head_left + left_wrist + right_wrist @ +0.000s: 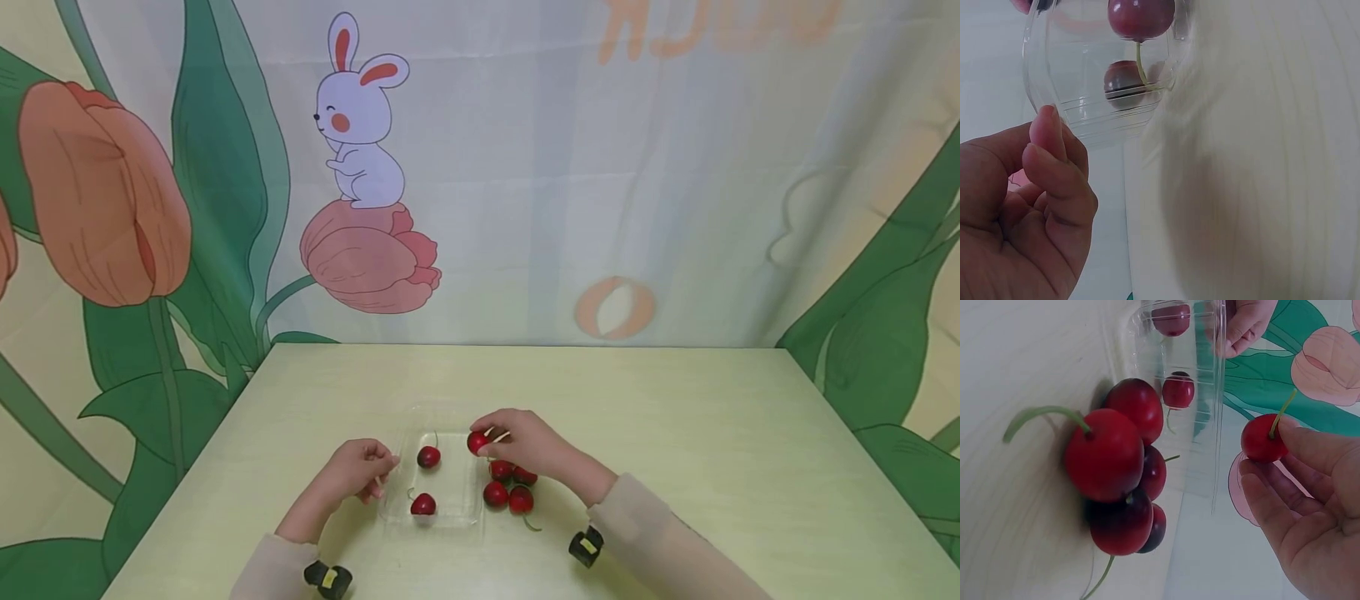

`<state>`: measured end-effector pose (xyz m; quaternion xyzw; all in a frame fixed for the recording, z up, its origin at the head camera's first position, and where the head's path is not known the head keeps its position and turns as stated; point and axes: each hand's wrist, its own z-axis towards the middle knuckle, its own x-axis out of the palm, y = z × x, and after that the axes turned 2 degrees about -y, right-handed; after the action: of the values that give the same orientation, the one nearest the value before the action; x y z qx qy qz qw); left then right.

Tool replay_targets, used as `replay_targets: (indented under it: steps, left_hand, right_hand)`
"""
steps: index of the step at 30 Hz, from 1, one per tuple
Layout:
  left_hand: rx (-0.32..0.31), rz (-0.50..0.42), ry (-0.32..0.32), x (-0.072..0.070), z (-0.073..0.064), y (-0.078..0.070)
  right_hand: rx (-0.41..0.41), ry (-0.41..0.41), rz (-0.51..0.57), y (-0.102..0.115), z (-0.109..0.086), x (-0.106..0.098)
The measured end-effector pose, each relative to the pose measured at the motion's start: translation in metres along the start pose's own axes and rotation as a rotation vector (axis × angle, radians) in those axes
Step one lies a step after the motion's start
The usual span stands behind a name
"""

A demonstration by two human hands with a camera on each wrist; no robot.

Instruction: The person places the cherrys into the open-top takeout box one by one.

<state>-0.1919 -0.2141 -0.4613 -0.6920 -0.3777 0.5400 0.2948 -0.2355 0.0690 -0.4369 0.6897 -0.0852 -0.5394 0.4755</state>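
A clear plastic box (453,518) lies on the table with two dark red cherries inside, a rear cherry (428,457) and a front cherry (423,505). My left hand (358,472) pinches the box's left rim between thumb and index finger, as the left wrist view also shows. Over the box's right edge, my right hand (525,442) holds a cherry (1264,438) between thumb and fingertips, its green stem pointing up past the thumb. Just below that hand, several loose cherries (1105,455) are clustered on the table against the box's right side.
The pale wooden table (675,450) stretches out to both sides and behind the box. A printed curtain (510,183) with a rabbit and tulips hangs along the table's back edge. Black wrist cameras (586,547) sit on both sleeves.
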Motion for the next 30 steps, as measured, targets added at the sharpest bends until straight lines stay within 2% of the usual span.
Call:
replay_targets:
  steps: [13, 30]
  left_hand:
    - [-0.002, 0.004, -0.003, 0.000, 0.001, 0.000]
    - [-0.013, 0.001, -0.001, 0.000, 0.002, 0.002]
  right_hand:
    - [0.003, 0.022, -0.005, 0.009, 0.009, 0.014]
    - [-0.002, 0.093, -0.009, 0.015, 0.021, 0.036]
